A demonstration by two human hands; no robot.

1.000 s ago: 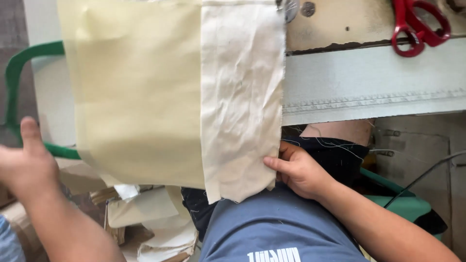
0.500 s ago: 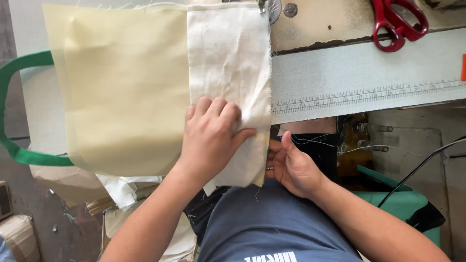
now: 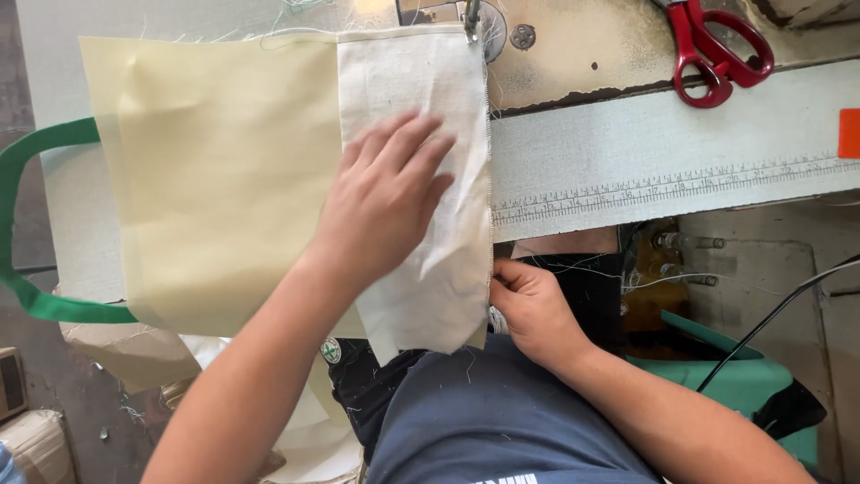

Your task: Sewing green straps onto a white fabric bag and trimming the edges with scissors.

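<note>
I see my left hand [image 3: 385, 202] spread flat on the white cloth panel [image 3: 421, 188] lying on the desk [image 3: 645, 170]; my right hand [image 3: 528, 305] pinches its lower edge. It looks light, limp and crease-prone, best held by the edges.

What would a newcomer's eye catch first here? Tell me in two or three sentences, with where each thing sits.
The big pale yellow bag panel joined to a white cloth panel fills the left and centre of the sewing table. The left hand lies flat on the white cloth, while the right hand pinches its lower right edge. Red scissors lie at the top right, and a green strap loops off the left side.
</note>
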